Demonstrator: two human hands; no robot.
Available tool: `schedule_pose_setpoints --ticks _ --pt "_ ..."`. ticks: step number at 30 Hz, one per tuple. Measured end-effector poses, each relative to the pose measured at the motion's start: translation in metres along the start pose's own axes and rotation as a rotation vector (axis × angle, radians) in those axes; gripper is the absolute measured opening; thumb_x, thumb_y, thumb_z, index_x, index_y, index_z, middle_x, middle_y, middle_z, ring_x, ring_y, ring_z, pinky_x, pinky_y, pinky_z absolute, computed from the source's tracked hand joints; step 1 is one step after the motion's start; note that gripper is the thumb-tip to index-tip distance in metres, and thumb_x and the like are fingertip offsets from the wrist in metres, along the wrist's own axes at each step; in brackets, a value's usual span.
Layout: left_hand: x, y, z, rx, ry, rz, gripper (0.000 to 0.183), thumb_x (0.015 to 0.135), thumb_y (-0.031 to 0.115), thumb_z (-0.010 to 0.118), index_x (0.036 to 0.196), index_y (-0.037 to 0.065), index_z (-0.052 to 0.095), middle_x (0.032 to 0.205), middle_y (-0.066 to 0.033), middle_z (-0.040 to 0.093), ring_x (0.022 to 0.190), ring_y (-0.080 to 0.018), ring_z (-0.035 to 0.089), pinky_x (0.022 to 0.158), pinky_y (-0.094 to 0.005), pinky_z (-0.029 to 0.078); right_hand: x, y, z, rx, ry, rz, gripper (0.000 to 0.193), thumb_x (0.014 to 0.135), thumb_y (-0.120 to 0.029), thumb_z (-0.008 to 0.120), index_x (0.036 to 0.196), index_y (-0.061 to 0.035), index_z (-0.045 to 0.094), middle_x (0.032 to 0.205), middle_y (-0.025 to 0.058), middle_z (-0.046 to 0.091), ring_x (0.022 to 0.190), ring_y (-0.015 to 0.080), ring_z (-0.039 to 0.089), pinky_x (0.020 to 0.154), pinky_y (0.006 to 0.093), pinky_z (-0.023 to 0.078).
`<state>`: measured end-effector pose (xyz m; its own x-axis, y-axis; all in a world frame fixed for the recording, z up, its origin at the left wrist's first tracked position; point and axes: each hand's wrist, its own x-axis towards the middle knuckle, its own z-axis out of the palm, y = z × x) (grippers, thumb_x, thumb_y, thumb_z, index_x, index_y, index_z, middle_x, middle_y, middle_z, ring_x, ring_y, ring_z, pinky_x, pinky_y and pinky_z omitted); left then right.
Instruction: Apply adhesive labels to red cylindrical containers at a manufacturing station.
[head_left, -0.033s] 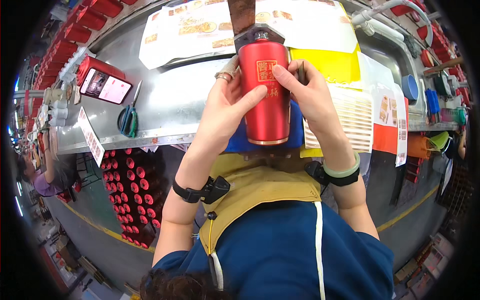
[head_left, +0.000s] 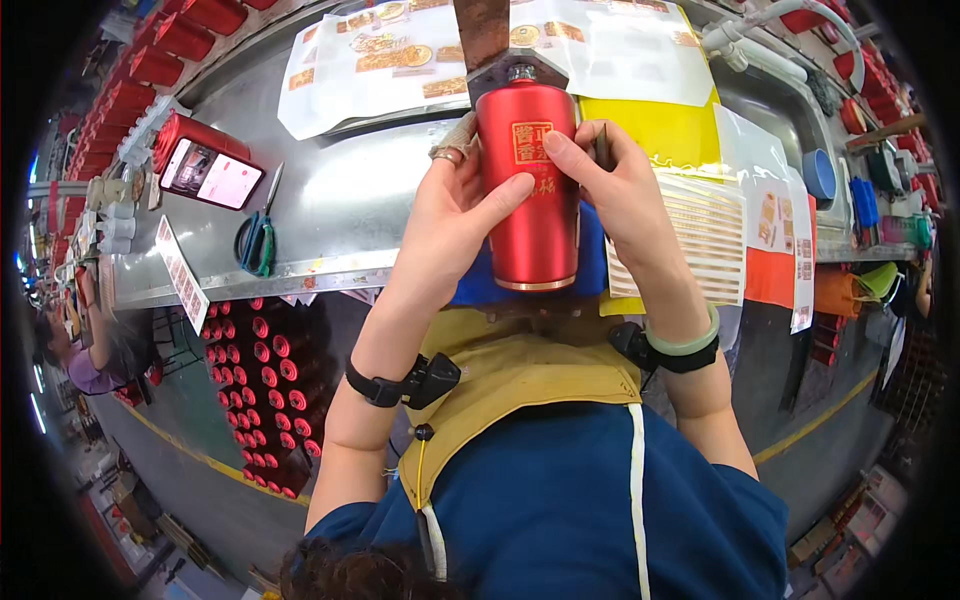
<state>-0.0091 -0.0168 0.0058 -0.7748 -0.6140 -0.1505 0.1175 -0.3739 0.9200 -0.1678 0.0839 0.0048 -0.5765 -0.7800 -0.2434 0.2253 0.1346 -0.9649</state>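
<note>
A glossy red bottle [head_left: 528,235] with gold characters on its front lies between my hands, its dark threaded neck against a metal stand [head_left: 485,40]. My left hand [head_left: 462,200] wraps the bottle's left side, thumb across the front below the square gold mark; a covering and a ring show on its fingers. On the right side, my right hand [head_left: 620,185] presses its thumb on the edge of that mark, with the index finger curled. A thin dark piece [head_left: 602,150] shows by that finger; I cannot tell what it is. Blue cloth [head_left: 592,255] lies under the bottle.
Printed decal sheets [head_left: 375,70] spread over the metal table [head_left: 340,190]. Scissors [head_left: 258,235] and a phone [head_left: 212,175] propped on a red container are at left. A yellow sheet [head_left: 650,130] and a striped sheet [head_left: 700,235] lie right, before a sink [head_left: 780,110]. Red bottles [head_left: 265,370] are stacked below.
</note>
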Motion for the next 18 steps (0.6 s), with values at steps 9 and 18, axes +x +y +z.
schedule_pose_setpoints --ticks 9,18 --pt "0.0015 -0.0036 -0.0040 0.020 -0.004 -0.012 0.087 0.095 0.012 0.078 0.161 -0.003 0.024 0.157 -0.0218 0.043 0.144 -0.0264 0.048 0.120 -0.0410 0.041 0.0026 0.0040 0.0005 0.008 -0.001 -0.023 0.034 0.092 -0.027 0.085 0.098 -0.0042 0.061 0.080 -0.0057 0.050 0.071 0.0044 0.044 0.061 0.0216 0.038" --pt "0.0024 -0.0043 -0.0028 0.006 0.000 -0.019 0.086 0.095 0.012 0.078 0.161 -0.004 0.025 0.156 -0.0219 0.044 0.143 -0.0265 0.048 0.119 -0.0410 0.041 0.0009 -0.0022 -0.0007 -0.002 -0.019 0.003 0.034 0.093 -0.030 0.084 0.096 -0.0055 0.061 0.079 -0.0060 0.050 0.070 0.0039 0.045 0.060 0.0211 0.038"
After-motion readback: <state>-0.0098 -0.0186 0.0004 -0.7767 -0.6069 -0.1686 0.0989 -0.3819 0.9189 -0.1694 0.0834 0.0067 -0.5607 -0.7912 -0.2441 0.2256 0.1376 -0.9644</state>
